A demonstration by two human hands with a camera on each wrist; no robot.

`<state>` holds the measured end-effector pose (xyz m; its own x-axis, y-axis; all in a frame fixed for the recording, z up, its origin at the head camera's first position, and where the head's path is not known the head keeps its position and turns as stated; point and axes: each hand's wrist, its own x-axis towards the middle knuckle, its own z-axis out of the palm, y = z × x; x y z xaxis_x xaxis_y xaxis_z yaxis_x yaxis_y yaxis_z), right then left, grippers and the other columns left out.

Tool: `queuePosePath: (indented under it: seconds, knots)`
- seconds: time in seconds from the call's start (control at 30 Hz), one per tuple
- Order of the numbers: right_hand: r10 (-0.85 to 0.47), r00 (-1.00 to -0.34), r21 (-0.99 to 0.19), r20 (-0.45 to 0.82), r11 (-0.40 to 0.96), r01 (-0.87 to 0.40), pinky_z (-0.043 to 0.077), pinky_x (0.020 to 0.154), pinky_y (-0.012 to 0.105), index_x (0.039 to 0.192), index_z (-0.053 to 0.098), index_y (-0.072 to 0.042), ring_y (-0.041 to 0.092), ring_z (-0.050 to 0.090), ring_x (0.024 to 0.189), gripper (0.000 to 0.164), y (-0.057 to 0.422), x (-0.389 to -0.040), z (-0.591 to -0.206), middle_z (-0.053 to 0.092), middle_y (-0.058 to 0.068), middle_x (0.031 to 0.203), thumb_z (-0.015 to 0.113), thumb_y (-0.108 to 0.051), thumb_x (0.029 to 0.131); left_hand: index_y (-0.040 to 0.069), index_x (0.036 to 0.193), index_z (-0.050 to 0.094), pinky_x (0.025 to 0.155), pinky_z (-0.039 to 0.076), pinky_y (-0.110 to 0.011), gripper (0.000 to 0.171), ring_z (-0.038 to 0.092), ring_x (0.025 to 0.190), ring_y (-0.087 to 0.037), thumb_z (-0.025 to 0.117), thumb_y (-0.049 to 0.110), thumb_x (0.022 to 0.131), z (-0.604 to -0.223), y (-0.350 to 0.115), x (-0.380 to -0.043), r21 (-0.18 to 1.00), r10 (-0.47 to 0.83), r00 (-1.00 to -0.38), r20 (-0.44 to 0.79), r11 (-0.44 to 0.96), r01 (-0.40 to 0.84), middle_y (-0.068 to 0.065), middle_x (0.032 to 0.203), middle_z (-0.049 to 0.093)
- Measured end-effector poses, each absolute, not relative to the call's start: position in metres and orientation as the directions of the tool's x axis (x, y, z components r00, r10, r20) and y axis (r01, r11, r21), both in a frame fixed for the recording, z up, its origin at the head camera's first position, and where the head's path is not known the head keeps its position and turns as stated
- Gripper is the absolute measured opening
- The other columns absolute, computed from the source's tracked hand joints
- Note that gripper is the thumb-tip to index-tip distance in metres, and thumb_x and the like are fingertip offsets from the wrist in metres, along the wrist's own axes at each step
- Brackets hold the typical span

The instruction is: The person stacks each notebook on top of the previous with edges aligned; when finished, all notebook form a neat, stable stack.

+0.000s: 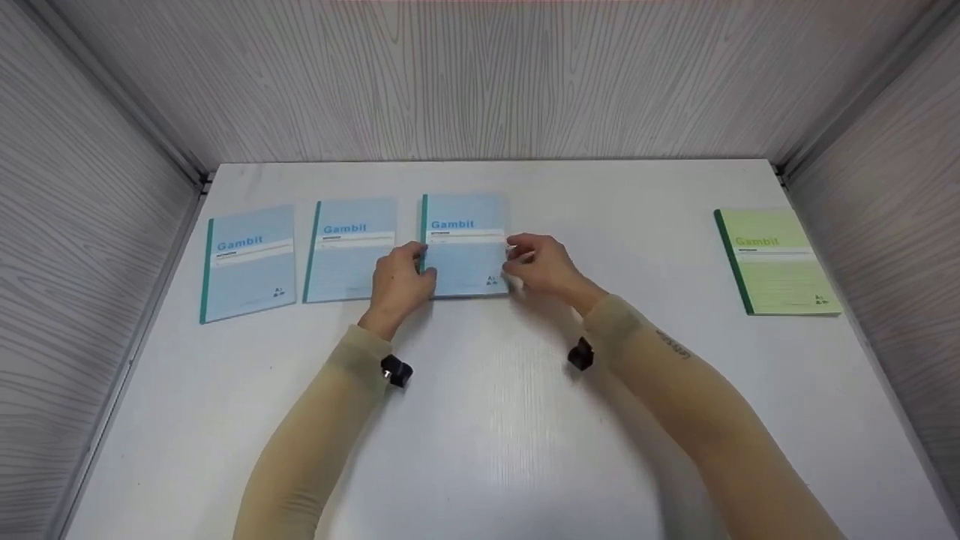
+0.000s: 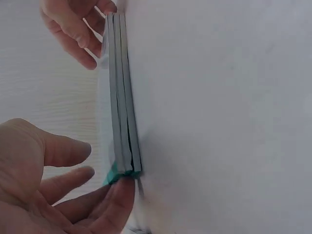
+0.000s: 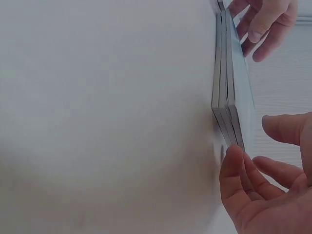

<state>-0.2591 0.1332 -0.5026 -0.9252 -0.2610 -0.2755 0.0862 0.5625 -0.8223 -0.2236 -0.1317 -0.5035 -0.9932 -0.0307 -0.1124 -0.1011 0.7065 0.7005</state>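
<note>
A stack of three blue notebooks (image 1: 465, 259) with teal spines lies flat at the middle of the table, its layered edges (image 2: 119, 87) showing in the left wrist view. My left hand (image 1: 401, 281) is at the spine side, fingertips touching the spines and thumb held off the cover. On the opposite side, my right hand (image 1: 544, 262) has its fingertips against the page edges (image 3: 224, 73), its thumb apart from the top cover. Left of the stack lies another blue notebook (image 1: 349, 262), partly behind my left hand.
Farther left, a slightly turned blue notebook (image 1: 251, 277) lies near the table's side. A green notebook (image 1: 784, 277) lies at the far right. Wood-grain panels (image 1: 480, 82) enclose the white table (image 1: 487, 420) at the back and both sides.
</note>
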Motion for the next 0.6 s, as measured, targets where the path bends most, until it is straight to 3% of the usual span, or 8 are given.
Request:
queuePosePath:
  seconds: [0.2,0.6]
  knots:
    - [-0.289,-0.928,-0.834,-0.236,0.550,0.040,0.061,0.084,0.021,0.159,0.060,-0.005,0.029,0.073,0.120,0.055,0.184,-0.249,-0.489,0.071,0.019,0.146,0.072,-0.021,0.108,-0.007,0.161,0.053,0.117,0.057,-0.062,0.062,0.068,0.140,-0.050,0.068,0.015,0.105,-0.495,-0.104,-0.218,0.630,-0.023,-1.000,0.019,0.777,-0.006,-0.031,0.154,0.068]
    - [-0.155,-0.938,-0.732,-0.310,0.668,0.131,0.055,0.086,0.011,0.160,0.059,-0.008,0.035,0.064,0.138,0.056,0.316,-0.227,-0.476,0.064,0.021,0.160,0.071,-0.032,0.111,0.006,0.157,0.063,0.120,0.055,-0.054,0.051,0.069,0.141,-0.039,0.068,0.025,0.110,-0.489,-0.029,-0.211,0.764,0.153,-0.987,-0.048,0.642,0.062,-0.020,0.152,0.072]
